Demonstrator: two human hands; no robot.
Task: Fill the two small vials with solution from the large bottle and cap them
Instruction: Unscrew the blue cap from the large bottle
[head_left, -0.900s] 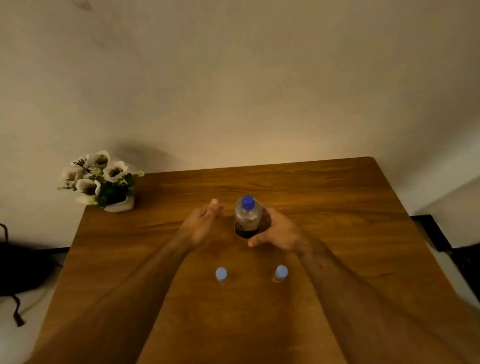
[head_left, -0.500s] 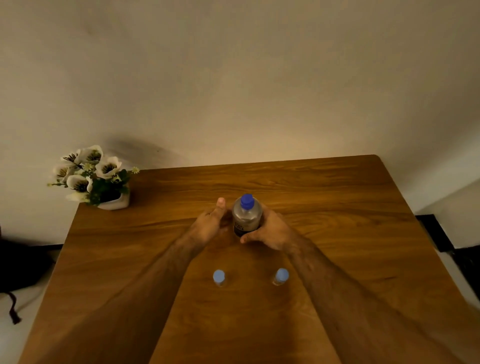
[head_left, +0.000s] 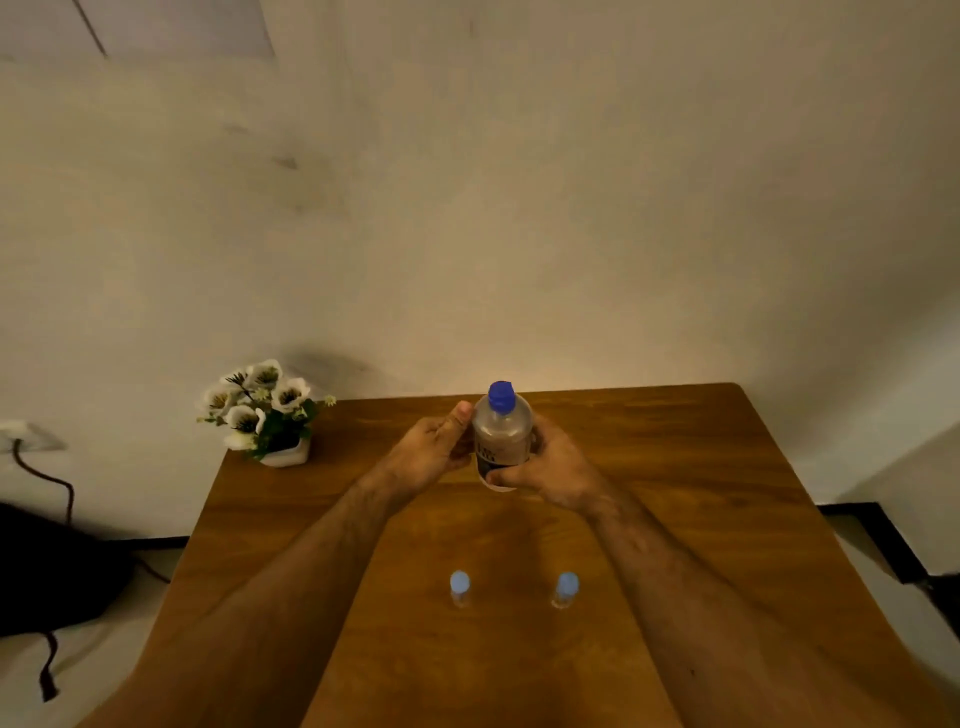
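A large clear bottle (head_left: 501, 434) with a dark blue cap and a dark label is held upright over the middle of the wooden table (head_left: 675, 467). My right hand (head_left: 550, 465) wraps its lower body from the right. My left hand (head_left: 434, 447) grips it from the left, thumb up along its shoulder. Two small clear vials with pale blue caps stand nearer to me: the left vial (head_left: 460, 587) and the right vial (head_left: 565, 590), side by side between my forearms. Both vials are capped.
A white pot of white flowers (head_left: 265, 413) sits at the table's far left corner against the wall. A dark bag (head_left: 47, 571) and a cable lie on the floor to the left. A dark object is on the floor at the right.
My left hand has come in from beside the bottle and closed on it. Both hands now hold the bottle, which seems slightly raised. The camera view has tilted up.
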